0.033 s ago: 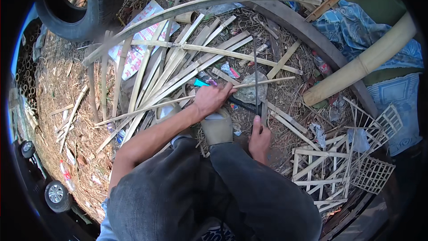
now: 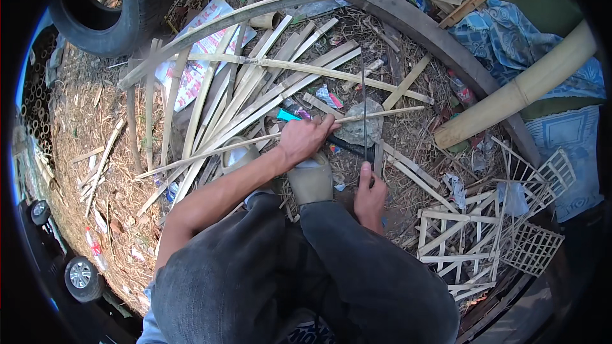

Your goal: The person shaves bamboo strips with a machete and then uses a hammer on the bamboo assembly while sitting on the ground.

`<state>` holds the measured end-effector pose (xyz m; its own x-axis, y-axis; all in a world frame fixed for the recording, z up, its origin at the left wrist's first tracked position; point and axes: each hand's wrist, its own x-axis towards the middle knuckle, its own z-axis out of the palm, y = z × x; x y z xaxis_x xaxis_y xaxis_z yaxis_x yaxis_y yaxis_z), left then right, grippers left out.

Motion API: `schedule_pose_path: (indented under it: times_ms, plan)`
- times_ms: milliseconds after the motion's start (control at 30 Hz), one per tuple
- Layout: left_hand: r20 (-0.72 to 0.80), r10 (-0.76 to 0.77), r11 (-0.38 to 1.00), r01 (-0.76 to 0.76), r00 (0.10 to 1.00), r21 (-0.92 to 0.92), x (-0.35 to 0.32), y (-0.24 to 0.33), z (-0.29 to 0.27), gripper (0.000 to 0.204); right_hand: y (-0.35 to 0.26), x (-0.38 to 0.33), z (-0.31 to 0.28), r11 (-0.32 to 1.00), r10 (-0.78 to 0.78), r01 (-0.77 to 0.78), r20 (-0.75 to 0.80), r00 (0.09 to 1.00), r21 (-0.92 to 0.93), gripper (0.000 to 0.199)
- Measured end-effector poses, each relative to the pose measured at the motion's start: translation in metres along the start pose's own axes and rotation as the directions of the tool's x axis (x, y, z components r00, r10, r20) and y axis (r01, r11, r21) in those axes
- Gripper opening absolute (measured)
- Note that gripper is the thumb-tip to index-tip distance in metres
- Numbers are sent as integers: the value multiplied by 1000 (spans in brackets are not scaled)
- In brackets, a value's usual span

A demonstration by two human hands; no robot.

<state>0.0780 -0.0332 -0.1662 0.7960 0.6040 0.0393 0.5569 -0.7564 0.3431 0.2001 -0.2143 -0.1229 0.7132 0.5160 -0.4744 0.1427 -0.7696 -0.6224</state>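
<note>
My left hand [image 2: 307,137] is closed around a long, thin bamboo strip [image 2: 390,113], which slants across the ground in front of my feet. Under its right part lies a grey stone [image 2: 361,129]. My right hand [image 2: 370,196] grips a long knife [image 2: 364,92] whose narrow dark blade points away from me, seen almost edge-on. That blade crosses the strip above the stone; whether they touch I cannot tell. The knife's handle is mostly hidden in my fist. A black bar-like thing [image 2: 347,148] lies beside the stone, partly covered by my left hand and shoe.
Split bamboo slats [image 2: 268,99] are heaped ahead, beneath a long curved bamboo piece [image 2: 287,1]. At right are a thick bamboo pole [image 2: 513,92], blue patterned cloth [image 2: 503,35] and bamboo lattice frames [image 2: 459,242]. A tyre [image 2: 131,16] stands far left; litter and straw cover the ground.
My right hand and the knife have shifted very slightly left along the strip. My left hand keeps its hold on the bamboo strip.
</note>
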Motion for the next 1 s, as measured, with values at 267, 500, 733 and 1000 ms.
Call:
schedule_pose_path:
  times_ms: [267, 500, 733, 1000]
  plan:
    - [42, 44, 996, -40, 998, -85, 5, -5, -8, 30, -14, -2, -15, 952, 218, -247, 170, 961, 180, 63]
    - [12, 232, 966, -229, 973, -118, 3, -26, -16, 32, -10, -18, -18, 983, 128, -145, 150, 980, 109, 67]
    - [40, 69, 992, -64, 997, -107, 17, -29, -8, 32, -3, -11, 3, 979, 138, -153, 110, 984, 137, 67]
    - [-436, 76, 997, -62, 897, 47, 96, -31, -153, 54, 6, -6, 0, 997, 79, -79, 22, 997, -9, 71]
